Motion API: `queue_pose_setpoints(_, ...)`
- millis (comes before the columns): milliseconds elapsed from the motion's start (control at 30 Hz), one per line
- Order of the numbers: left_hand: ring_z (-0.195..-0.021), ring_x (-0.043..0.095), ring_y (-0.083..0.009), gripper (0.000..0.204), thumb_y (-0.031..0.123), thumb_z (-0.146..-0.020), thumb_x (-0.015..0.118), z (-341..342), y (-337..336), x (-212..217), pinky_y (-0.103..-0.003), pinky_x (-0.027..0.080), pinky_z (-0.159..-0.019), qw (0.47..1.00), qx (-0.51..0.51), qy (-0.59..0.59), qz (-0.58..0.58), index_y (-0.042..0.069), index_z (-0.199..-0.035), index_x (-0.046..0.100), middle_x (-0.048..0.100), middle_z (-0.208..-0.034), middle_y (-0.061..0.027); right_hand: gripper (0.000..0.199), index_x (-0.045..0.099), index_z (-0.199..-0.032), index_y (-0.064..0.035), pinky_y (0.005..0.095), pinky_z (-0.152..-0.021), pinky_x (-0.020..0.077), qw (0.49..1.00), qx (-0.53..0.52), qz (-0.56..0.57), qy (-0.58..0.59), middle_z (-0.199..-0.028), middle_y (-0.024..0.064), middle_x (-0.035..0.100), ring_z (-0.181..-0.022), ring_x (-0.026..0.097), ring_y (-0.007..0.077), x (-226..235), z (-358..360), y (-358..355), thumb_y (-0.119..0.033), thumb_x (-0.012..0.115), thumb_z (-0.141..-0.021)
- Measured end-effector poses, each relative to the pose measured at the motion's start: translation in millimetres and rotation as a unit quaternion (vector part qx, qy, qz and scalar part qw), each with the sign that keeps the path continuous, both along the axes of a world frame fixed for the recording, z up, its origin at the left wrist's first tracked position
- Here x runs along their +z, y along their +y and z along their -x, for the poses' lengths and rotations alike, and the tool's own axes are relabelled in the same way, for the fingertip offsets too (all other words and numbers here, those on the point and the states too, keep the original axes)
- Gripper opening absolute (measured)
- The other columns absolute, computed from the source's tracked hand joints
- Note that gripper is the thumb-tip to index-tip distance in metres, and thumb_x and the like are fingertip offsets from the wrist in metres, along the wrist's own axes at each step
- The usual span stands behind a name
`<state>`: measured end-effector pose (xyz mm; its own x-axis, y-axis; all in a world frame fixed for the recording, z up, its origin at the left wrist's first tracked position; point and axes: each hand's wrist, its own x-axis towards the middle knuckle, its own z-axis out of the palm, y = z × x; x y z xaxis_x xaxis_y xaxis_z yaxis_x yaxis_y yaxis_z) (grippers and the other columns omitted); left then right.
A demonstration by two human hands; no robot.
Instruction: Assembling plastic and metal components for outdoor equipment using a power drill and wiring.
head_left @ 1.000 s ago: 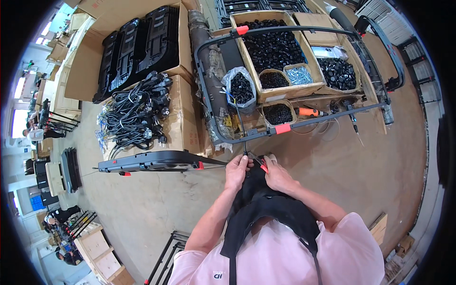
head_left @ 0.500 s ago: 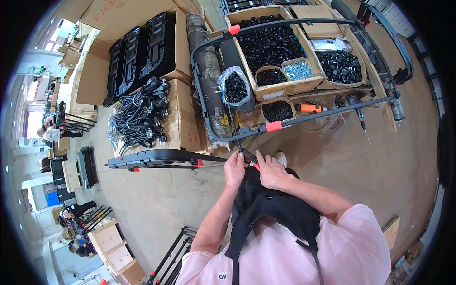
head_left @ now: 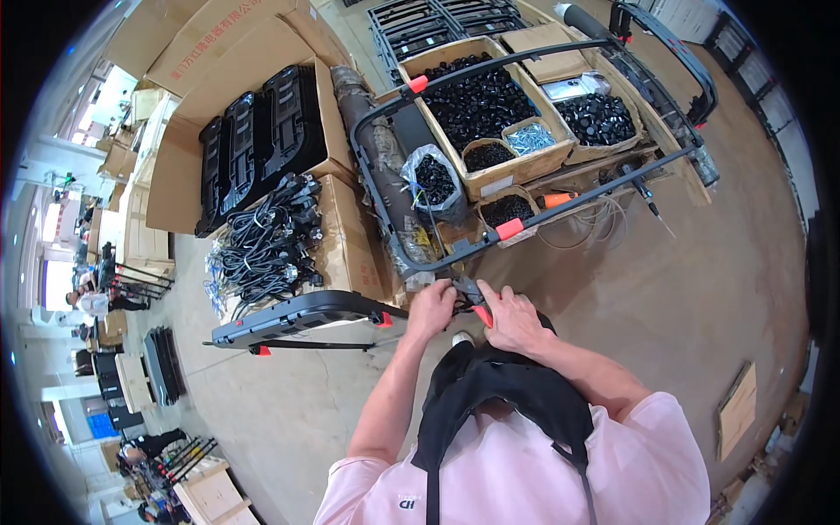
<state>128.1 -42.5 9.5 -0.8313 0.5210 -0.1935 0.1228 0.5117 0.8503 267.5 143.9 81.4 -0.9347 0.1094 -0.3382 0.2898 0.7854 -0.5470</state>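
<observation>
My right hand is closed around a pair of pliers with red handles, its dark jaws pointing up and left toward my other hand. My left hand is closed in a pinch beside the jaws. What sits in its fingers is dark and too small to make out. Just beyond both hands runs the near bar of a large black tubular frame with red clips. A black plastic panel with tubes extends out to the left of my left hand.
Behind the frame stand a carton of black knobs, a bag of small black parts and blue-silver screws. Bundled black cables lie on a carton at left. A power driver with an orange grip rests at right.
The whole view has shifted and tilted slightly. More of the pliers and their red handles shows now between my hands, which stay close together.
</observation>
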Motion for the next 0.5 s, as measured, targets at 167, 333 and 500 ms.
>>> queue_pose_setpoints(167, -0.085, 0.075, -0.0381, 0.032, 0.028, -0.105, 0.057, 63.1, 23.3, 60.3, -0.052, 0.057, -0.083, 0.973, -0.020, 0.221, 0.057, 0.003, -0.103, 0.078, 0.078, -0.089, -0.0185, 0.091, 0.038, -0.167, -0.0208, 0.0565, -0.081, 0.0591, 0.994, -0.078, -0.047, 0.059, -0.113, 0.0284, 0.059, -0.097, 0.069, 0.0482, -0.5, 1.7, -29.1, -0.016, 0.074, -0.083)
queue_pose_setpoints(333, -0.094, 0.073, -0.0458, 0.050, 0.042, -0.107, 0.051, 100.3, 44.0, 32.3, -0.057, 0.052, -0.094, 0.901, -0.186, 0.309, 0.243, 0.000, -0.097, 0.077, 0.077, -0.101, -0.0251, 0.087, 0.040, -0.166, -0.0279, 0.0543, -0.078, 0.0605, 0.988, -0.104, -0.098, 0.059, -0.109, 0.0245, 0.057, -0.094, 0.069, 0.0447, 5.8, 9.9, -59.5, -0.010, 0.069, -0.086)
queue_pose_setpoints(500, -0.101, 0.073, -0.0478, 0.054, 0.049, -0.108, 0.047, 95.4, 52.1, 30.5, -0.058, 0.054, -0.092, 0.934, -0.172, 0.224, 0.219, 0.005, -0.094, 0.074, 0.076, -0.101, -0.0267, 0.087, 0.041, -0.166, -0.0284, 0.0513, -0.076, 0.0615, 0.976, -0.145, -0.145, 0.072, -0.109, 0.0227, 0.057, -0.093, 0.070, 0.0420, -3.1, 7.7, -73.8, -0.009, 0.070, -0.086)
